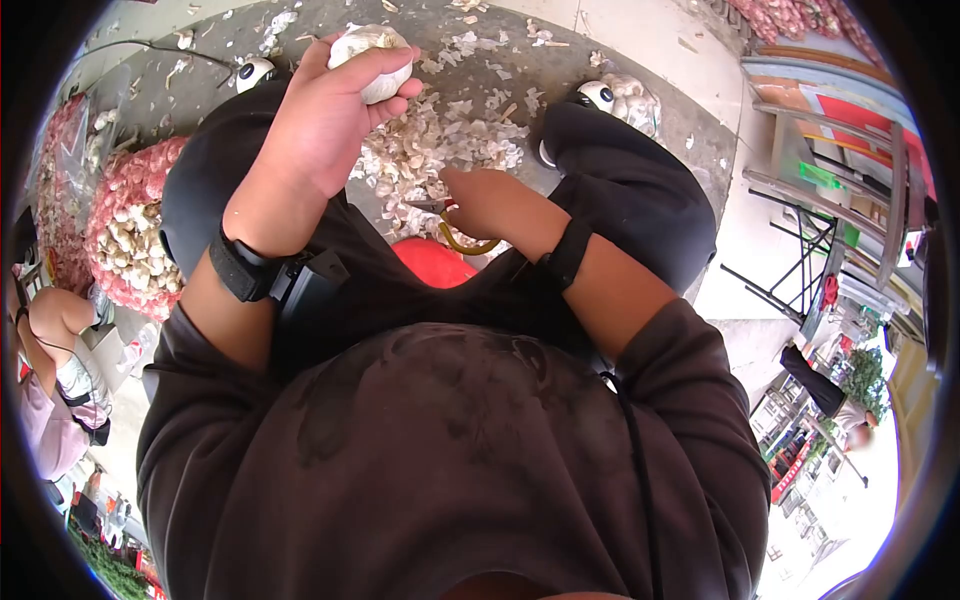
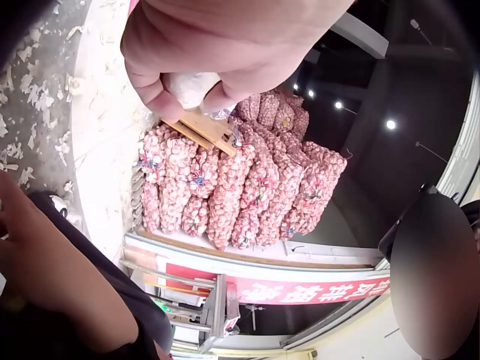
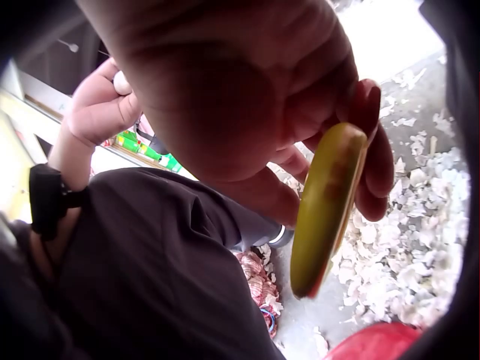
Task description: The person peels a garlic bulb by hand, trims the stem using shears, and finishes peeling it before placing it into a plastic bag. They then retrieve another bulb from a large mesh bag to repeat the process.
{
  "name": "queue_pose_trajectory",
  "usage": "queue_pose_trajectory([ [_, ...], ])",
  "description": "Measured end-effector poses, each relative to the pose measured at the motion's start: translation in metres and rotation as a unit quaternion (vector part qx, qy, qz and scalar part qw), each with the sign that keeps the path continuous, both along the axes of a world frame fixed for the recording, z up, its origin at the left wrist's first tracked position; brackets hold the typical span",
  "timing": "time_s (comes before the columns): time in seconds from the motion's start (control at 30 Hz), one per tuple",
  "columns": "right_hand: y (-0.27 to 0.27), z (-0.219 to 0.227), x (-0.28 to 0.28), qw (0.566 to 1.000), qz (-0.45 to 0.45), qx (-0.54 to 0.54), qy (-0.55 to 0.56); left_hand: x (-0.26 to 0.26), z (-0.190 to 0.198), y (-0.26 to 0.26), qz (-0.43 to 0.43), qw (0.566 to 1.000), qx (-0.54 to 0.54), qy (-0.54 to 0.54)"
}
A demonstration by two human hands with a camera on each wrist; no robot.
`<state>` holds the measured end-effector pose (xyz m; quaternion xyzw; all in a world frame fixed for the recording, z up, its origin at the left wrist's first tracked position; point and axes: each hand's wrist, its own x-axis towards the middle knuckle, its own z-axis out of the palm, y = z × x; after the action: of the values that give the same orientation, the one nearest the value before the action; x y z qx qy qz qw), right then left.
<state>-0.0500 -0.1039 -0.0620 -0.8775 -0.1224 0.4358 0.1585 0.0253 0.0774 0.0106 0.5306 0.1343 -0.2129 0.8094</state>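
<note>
In the head view my left hand (image 1: 300,150), raised at the upper left, grips a whitish garlic bulb (image 1: 372,62) between thumb and fingers. The left wrist view shows part of that garlic bulb (image 2: 191,88) below the curled fingers; the rest is hidden by the hand. Lower and to the right, my right hand (image 1: 505,208) holds yellow-handled shears (image 1: 465,245), with a short metal blade pointing left. Up close in the right wrist view, a yellow handle (image 3: 324,217) lies against the curled fingers. The shears are well apart from the bulb.
Garlic skins and scraps (image 1: 430,150) are heaped on the floor between my legs, near a red rounded object (image 1: 432,262). A net sack of garlic (image 1: 130,245) stands at my left. Full sacks (image 2: 232,187) are stacked in the left wrist view. Another person (image 1: 60,350) sits at the left.
</note>
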Motion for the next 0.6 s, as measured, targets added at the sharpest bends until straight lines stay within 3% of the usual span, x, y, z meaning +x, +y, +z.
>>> queue_pose_trajectory([
  [0.1,-0.005,-0.02,-0.003,0.994,0.025,0.075,-0.074,-0.001,-0.001,-0.002,0.011,1.0,0.001,0.0],
  [0.2,0.004,-0.006,0.002,1.0,0.021,0.01,0.005,-0.001,-0.002,-0.001,0.0,1.0,0.003,-0.008],
  [0.3,0.003,-0.014,0.001,0.992,-0.072,0.102,-0.027,0.0,-0.006,-0.002,-0.006,1.0,0.004,-0.018],
  [0.33,0.003,-0.016,0.001,0.987,-0.061,0.138,-0.053,0.0,-0.006,-0.001,-0.005,1.0,0.003,-0.02],
  [0.47,0.007,-0.006,0.006,0.996,0.056,-0.004,0.064,-0.002,-0.004,-0.002,0.002,1.0,0.005,-0.012],
  [0.6,-0.005,-0.003,0.012,0.989,-0.053,0.104,-0.088,-0.002,-0.004,-0.002,-0.023,1.0,0.019,0.0],
])
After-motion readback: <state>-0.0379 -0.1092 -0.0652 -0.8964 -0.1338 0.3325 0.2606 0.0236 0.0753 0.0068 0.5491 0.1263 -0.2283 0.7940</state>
